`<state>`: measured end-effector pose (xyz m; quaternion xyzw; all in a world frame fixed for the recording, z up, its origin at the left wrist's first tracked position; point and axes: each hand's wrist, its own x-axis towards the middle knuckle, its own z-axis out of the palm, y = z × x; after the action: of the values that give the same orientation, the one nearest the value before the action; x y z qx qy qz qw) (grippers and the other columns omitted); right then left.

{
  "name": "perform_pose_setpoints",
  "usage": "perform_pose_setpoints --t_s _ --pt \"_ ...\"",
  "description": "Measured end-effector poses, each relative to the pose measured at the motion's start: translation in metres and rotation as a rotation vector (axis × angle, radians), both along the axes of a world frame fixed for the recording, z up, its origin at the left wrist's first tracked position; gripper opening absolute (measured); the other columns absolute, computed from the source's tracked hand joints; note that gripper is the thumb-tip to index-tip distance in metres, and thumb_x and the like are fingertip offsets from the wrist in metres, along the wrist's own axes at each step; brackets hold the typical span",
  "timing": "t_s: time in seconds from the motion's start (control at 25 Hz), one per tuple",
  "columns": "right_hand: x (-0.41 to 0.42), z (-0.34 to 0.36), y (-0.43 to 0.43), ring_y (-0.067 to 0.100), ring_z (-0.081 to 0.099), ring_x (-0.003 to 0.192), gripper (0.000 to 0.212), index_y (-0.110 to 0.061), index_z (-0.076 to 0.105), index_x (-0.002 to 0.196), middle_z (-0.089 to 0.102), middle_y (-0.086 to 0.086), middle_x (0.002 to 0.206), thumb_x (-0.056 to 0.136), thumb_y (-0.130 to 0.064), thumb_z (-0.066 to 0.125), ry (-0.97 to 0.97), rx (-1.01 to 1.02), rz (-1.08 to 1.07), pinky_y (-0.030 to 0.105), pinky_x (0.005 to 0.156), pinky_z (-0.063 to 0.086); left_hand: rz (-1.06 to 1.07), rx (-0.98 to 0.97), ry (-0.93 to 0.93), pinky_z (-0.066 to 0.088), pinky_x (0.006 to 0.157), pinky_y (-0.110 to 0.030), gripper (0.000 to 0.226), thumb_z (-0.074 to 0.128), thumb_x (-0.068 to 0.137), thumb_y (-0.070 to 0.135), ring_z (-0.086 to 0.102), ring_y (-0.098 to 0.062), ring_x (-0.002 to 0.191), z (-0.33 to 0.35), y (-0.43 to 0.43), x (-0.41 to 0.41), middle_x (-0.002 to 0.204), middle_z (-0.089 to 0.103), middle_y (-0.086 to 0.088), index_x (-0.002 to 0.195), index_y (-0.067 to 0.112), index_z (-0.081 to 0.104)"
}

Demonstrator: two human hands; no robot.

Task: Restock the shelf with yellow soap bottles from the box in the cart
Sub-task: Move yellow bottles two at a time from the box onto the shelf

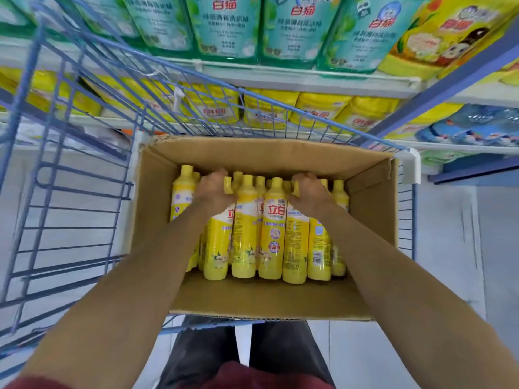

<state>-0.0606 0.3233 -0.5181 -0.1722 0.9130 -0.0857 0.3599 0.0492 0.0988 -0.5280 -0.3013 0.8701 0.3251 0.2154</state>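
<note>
Our left hand [214,189] and right hand [309,195] each curl round the capped necks of glossy yellow soap bottles [271,234]. These stand packed upright in the corrugated cardboard box [252,299] inside the blue wire cart [70,192].

Glossy plastic bottles [271,234] (matt cardboard box [252,299]).

A blue wire cart [410,164] holds a cardboard box [252,296] packed with yellow soap bottles [272,234].

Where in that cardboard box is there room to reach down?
Bare cardboard shows at the right of the box, between the yellow soap bottles and the wall, and along the near edge. Middle and left are packed tight.
</note>
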Motion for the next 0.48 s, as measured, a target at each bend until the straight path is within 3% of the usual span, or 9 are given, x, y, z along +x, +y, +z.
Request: perform_pose_setpoints --t_s 0.12,0.24,0.32,0.4,0.48 --pt "0.002 0.015 0.007 0.024 0.057 0.118 0.064 -0.019 0.055 0.136 0.058 0.004 0.131 0.081 -0.036 0.081 -0.046 -0.165 -0.194 0.033 0.091 0.048 0.119 0.184 0.009 0.051 0.084 -0.037 0.068 0.093 0.067 0.027 0.061 -0.027 0.107 0.013 -0.007 0.005 0.112 0.065 -0.008 0.123 0.010 0.060" --pt "0.014 0.018 0.013 0.017 0.058 0.098 0.063 -0.022 0.049 0.131 0.060 -0.002 0.107 0.080 -0.029 0.085 -0.191 -0.303 -0.327 0.022 0.065 0.045 0.157 0.308 0.032 0.046 0.071 -0.032 0.046 0.094 0.066 0.026 0.058 -0.021 0.091 0.012 -0.010 0.015 0.092 0.062 -0.003 0.096 0.012 0.063" --pt "0.022 0.015 0.016 0.015 0.059 0.089 0.065 -0.025 0.043 0.131 0.059 -0.003 0.100 0.081 -0.022 0.085 -0.251 -0.397 -0.382 0.016 0.055 0.044 0.184 0.386 0.057 0.048 0.073 -0.032 0.044 0.092 0.069 0.026 0.059 -0.020 0.090 0.015 -0.006 0.025 0.093 0.062 0.000 0.101 0.013 0.064" --pt "0.024 0.016 0.018 0.012 0.058 0.085 0.066 -0.026 0.044 0.130 0.060 -0.002 0.102 0.080 -0.022 0.087 -0.221 -0.457 -0.369 0.013 0.052 0.043 0.195 0.413 0.126 0.049 0.076 -0.032 0.057 0.093 0.067 0.030 0.059 -0.017 0.093 0.019 -0.007 0.034 0.099 0.063 0.001 0.112 0.010 0.066" --pt "0.030 0.030 0.021 0.013 0.057 0.086 0.066 -0.024 0.046 0.129 0.060 -0.001 0.104 0.079 -0.023 0.088 -0.190 -0.514 -0.328 0.014 0.056 0.043 0.194 0.431 0.203 0.051 0.074 -0.029 0.045 0.093 0.069 0.022 0.061 -0.012 0.087 0.036 -0.008 0.043 0.093 0.066 0.003 0.104 0.011 0.067"
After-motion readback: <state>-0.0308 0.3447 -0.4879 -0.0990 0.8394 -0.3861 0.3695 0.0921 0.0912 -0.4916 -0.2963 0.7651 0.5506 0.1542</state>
